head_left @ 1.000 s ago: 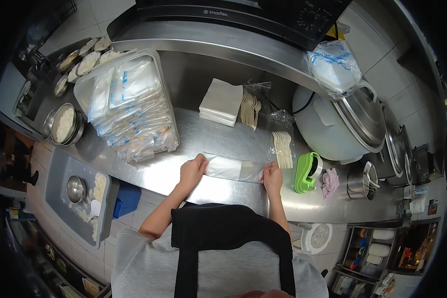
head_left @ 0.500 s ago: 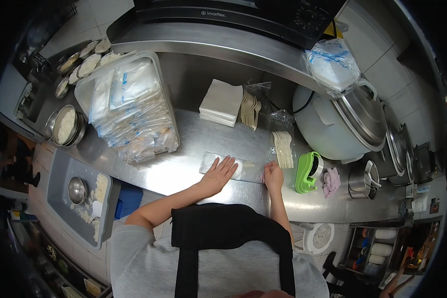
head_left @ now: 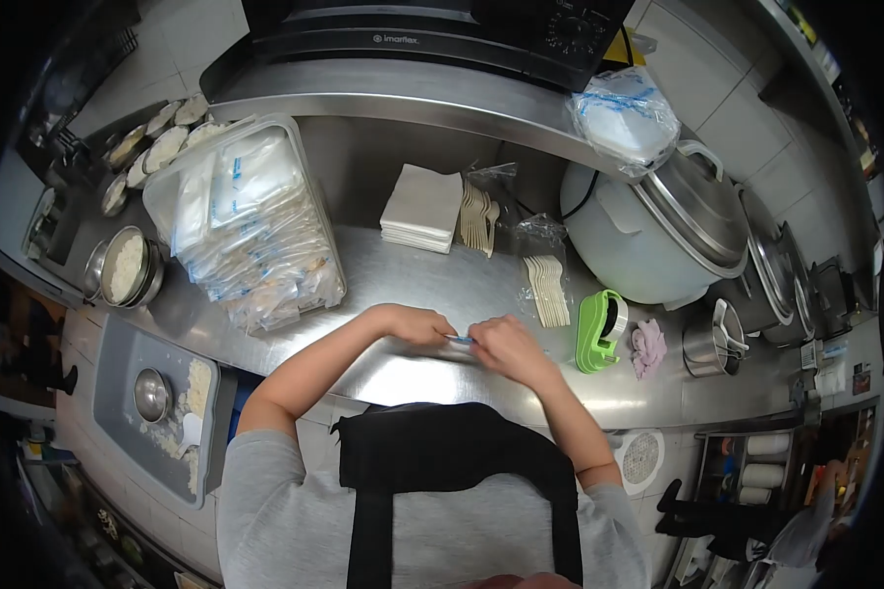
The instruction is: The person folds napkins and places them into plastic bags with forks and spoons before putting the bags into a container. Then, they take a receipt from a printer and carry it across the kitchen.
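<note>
Near the counter's front edge, my left hand (head_left: 420, 325) and my right hand (head_left: 504, 346) are close together, both with fingers closed on a thin plastic packet (head_left: 459, 340). Only a short bluish strip of it shows between them. Behind my hands stand a stack of white napkins (head_left: 422, 204), some wooden forks (head_left: 477, 220) and wooden spoons (head_left: 546, 291) in clear plastic. A green tape dispenser (head_left: 591, 332) is to the right of my right hand.
A plastic bin (head_left: 339, 257) piled with wrapped packets stands left. To the right are a large pot (head_left: 614, 236), a pink cloth (head_left: 647, 348) and a steel container (head_left: 702, 350). A grey tub (head_left: 128, 422) is lower left. Another person (head_left: 801, 530) is at lower right.
My left hand has lifted from lying flat on the packet and closed on it. My right hand has moved left beside it. The packet now shows only between my hands; the view has shifted slightly.
</note>
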A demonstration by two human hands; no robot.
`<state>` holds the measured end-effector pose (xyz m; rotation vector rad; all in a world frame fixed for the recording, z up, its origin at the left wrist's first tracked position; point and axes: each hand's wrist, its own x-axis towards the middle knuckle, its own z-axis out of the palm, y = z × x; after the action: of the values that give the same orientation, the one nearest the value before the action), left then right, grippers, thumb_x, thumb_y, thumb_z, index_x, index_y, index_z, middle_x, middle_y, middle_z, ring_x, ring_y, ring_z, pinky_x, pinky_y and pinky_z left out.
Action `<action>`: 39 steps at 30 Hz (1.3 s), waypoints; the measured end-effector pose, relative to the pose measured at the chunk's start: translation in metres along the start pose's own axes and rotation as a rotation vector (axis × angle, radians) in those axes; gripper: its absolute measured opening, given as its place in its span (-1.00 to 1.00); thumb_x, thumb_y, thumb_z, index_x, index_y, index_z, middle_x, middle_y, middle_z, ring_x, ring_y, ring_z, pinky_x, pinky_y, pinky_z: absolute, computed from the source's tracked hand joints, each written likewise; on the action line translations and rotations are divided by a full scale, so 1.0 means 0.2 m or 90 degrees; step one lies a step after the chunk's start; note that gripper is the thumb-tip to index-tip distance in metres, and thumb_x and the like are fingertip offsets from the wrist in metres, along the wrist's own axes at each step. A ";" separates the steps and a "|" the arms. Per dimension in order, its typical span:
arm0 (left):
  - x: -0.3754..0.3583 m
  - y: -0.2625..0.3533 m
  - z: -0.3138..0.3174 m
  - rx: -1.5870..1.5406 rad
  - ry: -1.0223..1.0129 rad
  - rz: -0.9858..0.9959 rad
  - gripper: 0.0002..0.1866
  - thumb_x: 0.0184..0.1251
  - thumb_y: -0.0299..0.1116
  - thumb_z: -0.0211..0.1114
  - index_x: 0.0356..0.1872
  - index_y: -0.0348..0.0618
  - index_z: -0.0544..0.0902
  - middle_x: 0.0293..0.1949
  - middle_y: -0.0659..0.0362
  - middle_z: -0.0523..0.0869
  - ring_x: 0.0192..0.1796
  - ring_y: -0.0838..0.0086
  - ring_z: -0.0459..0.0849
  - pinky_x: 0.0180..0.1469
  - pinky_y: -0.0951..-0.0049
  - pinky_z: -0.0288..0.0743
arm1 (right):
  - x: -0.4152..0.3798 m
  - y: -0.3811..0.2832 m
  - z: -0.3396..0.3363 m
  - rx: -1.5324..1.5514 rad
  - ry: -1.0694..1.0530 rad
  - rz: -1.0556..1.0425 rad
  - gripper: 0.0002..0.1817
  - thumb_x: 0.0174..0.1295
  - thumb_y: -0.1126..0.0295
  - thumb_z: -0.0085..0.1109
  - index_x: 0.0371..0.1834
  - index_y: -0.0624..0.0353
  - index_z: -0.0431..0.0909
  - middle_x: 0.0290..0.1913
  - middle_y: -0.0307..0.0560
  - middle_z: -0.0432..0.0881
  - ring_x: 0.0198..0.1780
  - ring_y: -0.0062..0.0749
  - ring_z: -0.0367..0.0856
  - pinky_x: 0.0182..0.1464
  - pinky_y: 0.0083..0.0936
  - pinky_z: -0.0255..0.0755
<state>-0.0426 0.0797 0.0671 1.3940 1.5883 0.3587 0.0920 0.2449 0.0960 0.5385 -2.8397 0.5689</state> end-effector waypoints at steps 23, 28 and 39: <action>-0.09 -0.11 0.35 -0.881 0.280 0.205 -0.50 0.24 -0.29 0.20 0.16 -0.32 0.35 0.04 0.10 0.53 0.11 0.44 0.49 0.17 0.42 0.33 | 0.26 0.01 -0.09 0.740 0.276 0.317 -0.91 0.08 0.50 0.23 -0.38 0.27 0.55 -0.42 -0.26 0.61 -0.39 -0.69 0.52 -0.26 -0.71 0.40; -0.05 0.00 0.22 -0.669 0.363 0.232 -0.53 0.26 -0.18 0.19 0.08 -0.32 0.45 -0.03 0.16 0.57 0.05 0.56 0.47 0.12 0.51 0.30 | 0.28 0.01 -0.08 0.643 0.246 0.251 -0.91 0.08 0.49 0.23 -0.47 0.27 0.53 -0.50 -0.29 0.56 -0.44 -0.75 0.45 -0.36 -0.76 0.32; -0.05 -0.03 0.24 -0.739 0.295 0.120 -0.48 0.30 -0.05 0.12 0.04 -0.34 0.45 -0.06 0.13 0.58 0.00 0.47 0.51 0.08 0.44 0.36 | 0.25 0.10 -0.32 0.569 0.339 0.185 -0.91 0.17 0.46 0.10 -0.36 0.26 0.50 -0.33 -0.24 0.55 -0.25 -0.65 0.46 -0.17 -0.68 0.32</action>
<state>-0.0090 0.0525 0.0423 0.5378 1.1834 1.5134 0.0458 0.2723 0.1614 0.0446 -2.0477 1.7462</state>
